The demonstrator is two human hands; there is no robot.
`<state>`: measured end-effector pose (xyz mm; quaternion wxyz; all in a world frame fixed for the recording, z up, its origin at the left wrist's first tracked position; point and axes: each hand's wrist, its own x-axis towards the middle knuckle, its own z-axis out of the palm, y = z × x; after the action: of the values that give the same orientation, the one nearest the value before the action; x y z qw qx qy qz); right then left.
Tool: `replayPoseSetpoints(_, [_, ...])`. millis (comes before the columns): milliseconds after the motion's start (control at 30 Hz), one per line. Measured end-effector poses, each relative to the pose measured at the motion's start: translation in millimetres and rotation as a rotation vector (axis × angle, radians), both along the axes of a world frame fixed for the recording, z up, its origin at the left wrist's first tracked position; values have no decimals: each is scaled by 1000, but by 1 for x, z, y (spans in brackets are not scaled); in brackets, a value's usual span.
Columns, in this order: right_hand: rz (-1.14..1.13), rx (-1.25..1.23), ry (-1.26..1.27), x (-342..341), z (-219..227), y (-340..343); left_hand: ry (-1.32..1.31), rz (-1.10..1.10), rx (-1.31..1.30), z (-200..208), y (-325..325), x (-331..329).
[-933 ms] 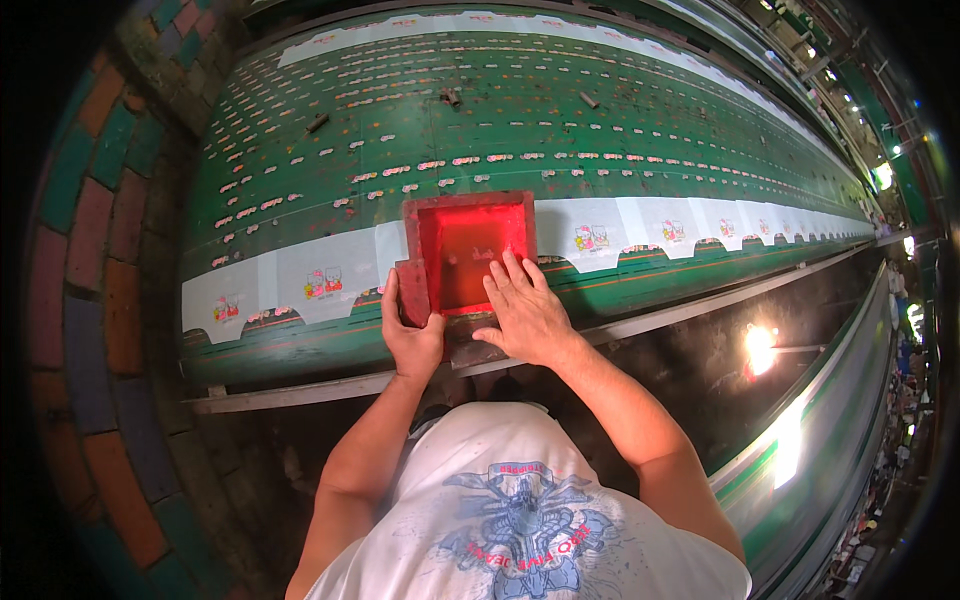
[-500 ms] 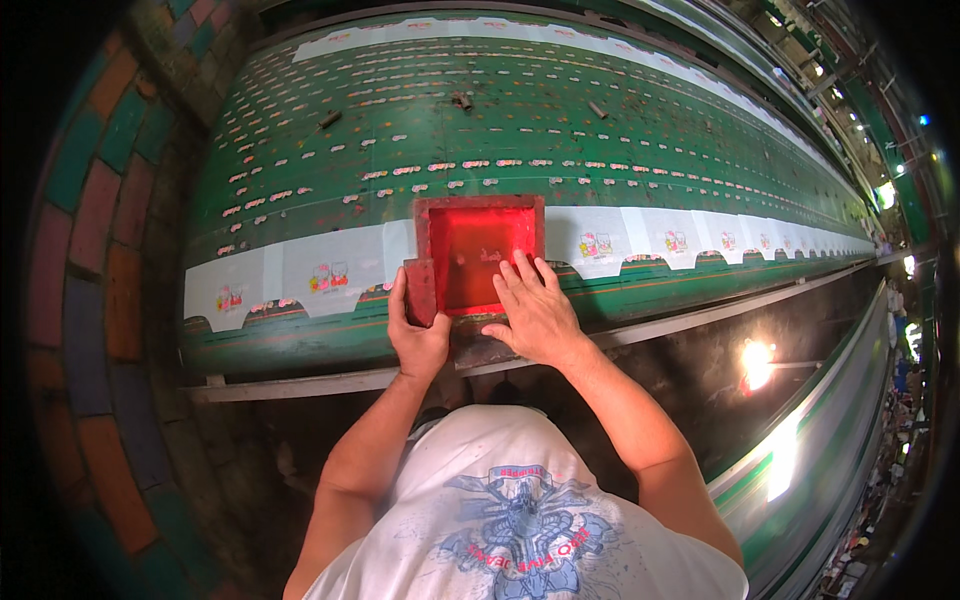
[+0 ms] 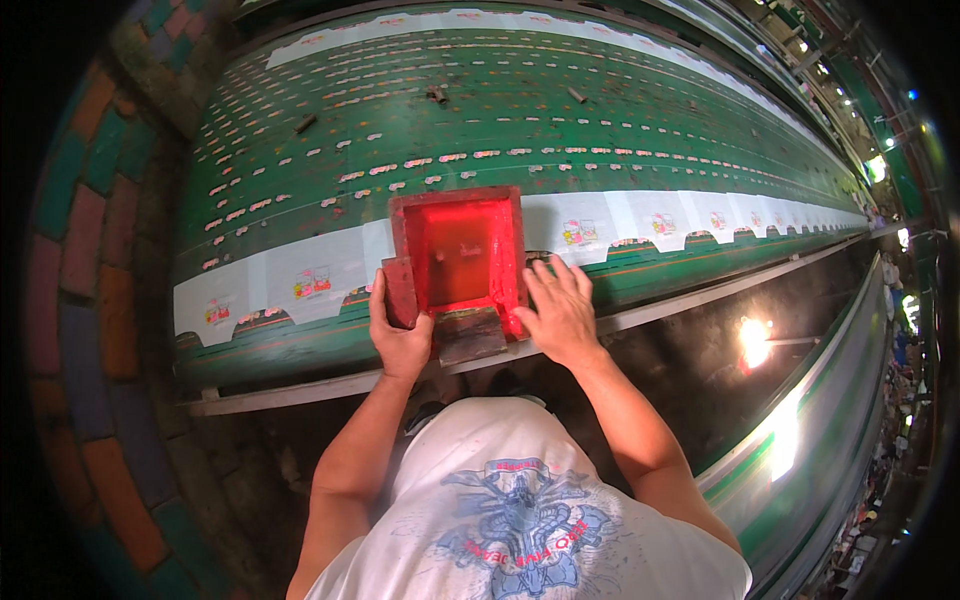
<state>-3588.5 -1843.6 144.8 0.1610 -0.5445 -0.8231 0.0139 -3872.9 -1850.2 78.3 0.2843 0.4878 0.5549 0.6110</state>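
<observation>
Red screen frame (image 3: pixel 458 255) lies flat on green bench (image 3: pixel 600 120), frame centre, over white printed strip (image 3: pixel 320 275). We judge frame stiff, moderately light, ink-slick inside; best held by side rails. Left hand (image 3: pixel 398 335) clamped on lower-left rail; right hand (image 3: pixel 562 315) spread flat, fingers apart, touching lower-right edge.

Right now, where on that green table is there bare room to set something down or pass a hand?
Free: the green strip of the long green print table beyond the red-inked square screen frame, up to two small dark blocks. Crowded: the near edge, where the white printed fabric strip runs, with the left hand gripping the frame's corner and the right hand flat beside it.
</observation>
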Motion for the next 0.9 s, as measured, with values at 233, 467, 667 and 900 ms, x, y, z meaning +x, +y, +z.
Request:
replayPoseSetpoints(233, [-249,-178,-157,76,-47,-24,-70,38,-70,6,13,11])
replayPoseSetpoints(467, [-282,-307,573,128,-62,-19,-106,-12,-101,5,35,92])
replayPoseSetpoints(667, [-305,-610,1141,206,-78,2,-213,-9,-159,-10,57,207])
replayPoseSetpoints(900, [-243,-678,1082,280,-76,11,-306,40,-271,-17,65,268])
